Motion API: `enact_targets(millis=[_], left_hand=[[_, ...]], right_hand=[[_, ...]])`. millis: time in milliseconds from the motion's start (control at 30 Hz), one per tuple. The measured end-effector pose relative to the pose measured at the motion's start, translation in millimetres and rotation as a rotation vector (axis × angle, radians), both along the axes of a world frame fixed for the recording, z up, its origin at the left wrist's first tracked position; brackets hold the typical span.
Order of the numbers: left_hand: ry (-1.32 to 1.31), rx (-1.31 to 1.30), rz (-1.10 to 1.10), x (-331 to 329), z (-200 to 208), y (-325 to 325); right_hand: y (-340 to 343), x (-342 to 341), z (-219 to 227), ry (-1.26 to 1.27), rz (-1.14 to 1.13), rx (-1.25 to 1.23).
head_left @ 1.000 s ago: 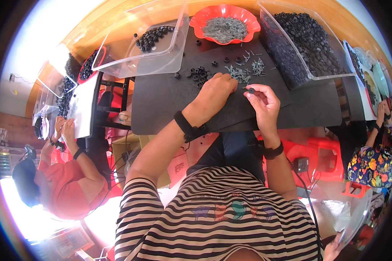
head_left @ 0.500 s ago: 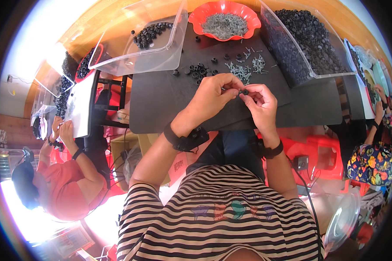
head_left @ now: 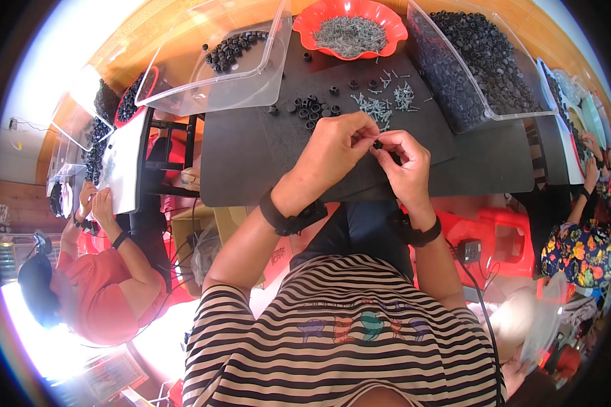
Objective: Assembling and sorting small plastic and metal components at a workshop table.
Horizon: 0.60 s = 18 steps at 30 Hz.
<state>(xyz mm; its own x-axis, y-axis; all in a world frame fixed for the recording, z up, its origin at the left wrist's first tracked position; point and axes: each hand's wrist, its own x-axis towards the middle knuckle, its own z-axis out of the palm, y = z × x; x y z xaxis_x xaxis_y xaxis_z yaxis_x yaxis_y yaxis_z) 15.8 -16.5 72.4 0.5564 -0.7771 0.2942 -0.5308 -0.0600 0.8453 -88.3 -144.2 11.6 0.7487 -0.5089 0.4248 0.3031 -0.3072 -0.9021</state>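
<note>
Over the near part of the dark board, both hands meet fingertip to fingertip. My right hand (head_left: 407, 166) pinches a small black plastic cap (head_left: 378, 144) between thumb and finger. Pressed close to that cap, the fingers of my left hand (head_left: 336, 150) are closed in a pinch; what they hold, if anything, is hidden. Beyond the hands lies a loose pile of silver screws (head_left: 372, 107), with a second screw pile (head_left: 405, 97) to its right. Several black caps (head_left: 310, 108) lie to the left of the screws.
A red scalloped bowl (head_left: 303, 34) of screws stands at the back. Clear plastic bins with black caps flank it: left bin (head_left: 183, 102), right bin (head_left: 455, 81). A co-worker in a red shirt (head_left: 108, 292) sits left; another in a floral garment (head_left: 577, 254) works right.
My left fingertips have closed in on the cap, and the cap has shifted slightly left. The piles on the board look the same.
</note>
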Motion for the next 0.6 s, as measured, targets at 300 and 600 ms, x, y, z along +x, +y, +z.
enact_targets(millis=[300, 600], left_hand=[[-0.144, -0.030, -0.018, -4, -2, -1], [0.040, -0.127, 0.037, -7, 2, 4]], right_hand=[[1, -1, 2, -0.008, -0.038, -0.098], [-3, -1, -2, 0.045, -0.020, -0.091]])
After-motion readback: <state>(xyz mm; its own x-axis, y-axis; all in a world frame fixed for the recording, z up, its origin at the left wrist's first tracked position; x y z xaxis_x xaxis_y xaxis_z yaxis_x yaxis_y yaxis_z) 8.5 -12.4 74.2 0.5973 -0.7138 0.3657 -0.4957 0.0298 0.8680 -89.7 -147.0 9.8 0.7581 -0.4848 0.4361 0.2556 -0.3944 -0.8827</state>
